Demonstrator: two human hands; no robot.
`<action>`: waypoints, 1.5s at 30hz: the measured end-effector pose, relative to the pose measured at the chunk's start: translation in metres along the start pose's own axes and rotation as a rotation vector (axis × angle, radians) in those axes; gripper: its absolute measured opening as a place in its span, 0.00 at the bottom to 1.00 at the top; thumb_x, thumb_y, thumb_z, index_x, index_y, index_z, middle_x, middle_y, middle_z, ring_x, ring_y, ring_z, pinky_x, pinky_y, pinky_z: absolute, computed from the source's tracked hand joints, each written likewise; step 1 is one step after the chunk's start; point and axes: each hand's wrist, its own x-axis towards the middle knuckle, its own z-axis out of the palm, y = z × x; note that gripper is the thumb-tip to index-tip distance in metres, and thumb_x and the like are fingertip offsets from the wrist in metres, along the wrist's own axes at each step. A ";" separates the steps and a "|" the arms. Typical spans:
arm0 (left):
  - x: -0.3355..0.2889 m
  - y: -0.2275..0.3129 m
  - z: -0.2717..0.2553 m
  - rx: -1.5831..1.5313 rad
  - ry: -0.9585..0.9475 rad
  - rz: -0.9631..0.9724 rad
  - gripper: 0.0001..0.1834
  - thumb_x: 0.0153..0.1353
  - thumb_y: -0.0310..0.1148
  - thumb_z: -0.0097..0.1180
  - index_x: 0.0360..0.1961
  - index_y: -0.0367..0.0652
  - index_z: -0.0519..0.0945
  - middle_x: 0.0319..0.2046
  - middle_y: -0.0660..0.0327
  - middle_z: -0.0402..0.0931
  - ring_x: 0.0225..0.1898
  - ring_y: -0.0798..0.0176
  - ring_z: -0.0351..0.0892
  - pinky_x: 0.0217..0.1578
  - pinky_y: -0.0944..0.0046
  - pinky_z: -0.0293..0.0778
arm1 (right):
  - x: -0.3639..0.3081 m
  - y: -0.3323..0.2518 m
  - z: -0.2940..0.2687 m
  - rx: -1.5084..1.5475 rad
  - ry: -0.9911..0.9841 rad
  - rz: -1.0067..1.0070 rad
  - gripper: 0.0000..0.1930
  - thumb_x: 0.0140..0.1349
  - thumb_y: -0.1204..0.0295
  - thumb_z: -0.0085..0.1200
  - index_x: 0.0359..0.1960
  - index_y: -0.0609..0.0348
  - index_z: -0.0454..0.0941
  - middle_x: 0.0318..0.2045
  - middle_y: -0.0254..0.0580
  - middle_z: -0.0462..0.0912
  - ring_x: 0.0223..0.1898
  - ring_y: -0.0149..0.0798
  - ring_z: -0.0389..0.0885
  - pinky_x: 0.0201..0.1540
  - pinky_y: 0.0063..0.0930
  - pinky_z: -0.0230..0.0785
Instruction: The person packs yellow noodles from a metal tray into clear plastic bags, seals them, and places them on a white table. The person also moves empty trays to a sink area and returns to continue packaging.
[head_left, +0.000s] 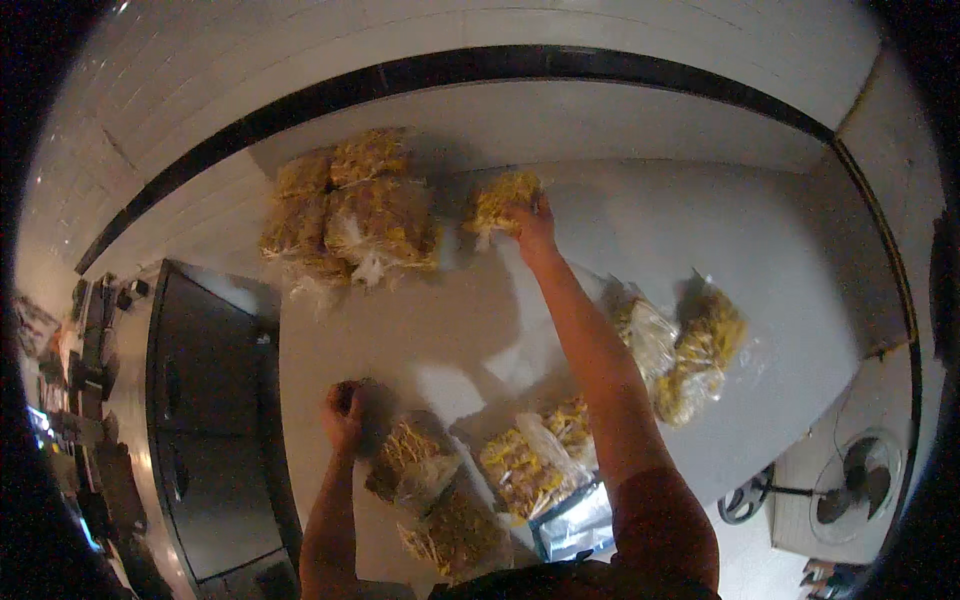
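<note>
My right hand reaches far across the grey table and grips a clear plastic bag of yellow-brown pieces near the table's back edge. To its left, several similar bags are packed together in a stacked block. My left hand is curled near the table's left side; something dark shows between its fingers, too dim to make out. Just right of that hand lie a bag of yellowish strips and a further one nearer me. An open-looking bag of yellow-brown pieces rests at the front middle.
Right of my right forearm lie more clear bags. A silver-and-blue packet is at the front edge. A dark cabinet stands to the left, a fan to the lower right. A wall with a dark strip borders the back.
</note>
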 end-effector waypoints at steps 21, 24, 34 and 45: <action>0.007 0.021 -0.008 0.058 -0.061 -0.096 0.10 0.58 0.33 0.55 0.37 0.39 0.76 0.30 0.61 0.75 0.34 0.66 0.76 0.37 0.66 0.72 | -0.234 -0.065 0.105 -1.305 -1.155 -0.174 0.26 0.53 0.63 0.60 0.54 0.52 0.70 0.55 0.44 0.70 0.59 0.46 0.65 0.61 0.37 0.57; 0.007 0.004 -0.018 -0.260 -0.090 -0.215 0.11 0.58 0.34 0.56 0.38 0.40 0.74 0.30 0.62 0.75 0.34 0.67 0.75 0.36 0.66 0.71 | -0.311 -0.061 0.089 -1.218 -1.151 -0.048 0.32 0.49 0.62 0.63 0.58 0.49 0.67 0.54 0.46 0.69 0.60 0.48 0.62 0.62 0.38 0.57; -0.156 0.058 -0.038 0.249 -0.133 0.570 0.20 0.50 0.34 0.61 0.45 0.42 0.74 0.39 0.48 0.75 0.41 0.47 0.76 0.42 0.51 0.72 | -0.414 0.021 0.058 -1.486 -0.580 -0.580 0.18 0.50 0.66 0.61 0.45 0.49 0.78 0.28 0.44 0.78 0.32 0.43 0.79 0.37 0.35 0.71; -0.062 0.240 -0.158 0.078 -0.193 0.458 0.10 0.55 0.33 0.56 0.36 0.39 0.79 0.26 0.49 0.78 0.27 0.48 0.77 0.30 0.54 0.72 | -0.444 -0.106 0.261 -1.223 -0.747 -0.747 0.14 0.51 0.69 0.62 0.41 0.56 0.79 0.37 0.44 0.79 0.41 0.41 0.78 0.44 0.30 0.69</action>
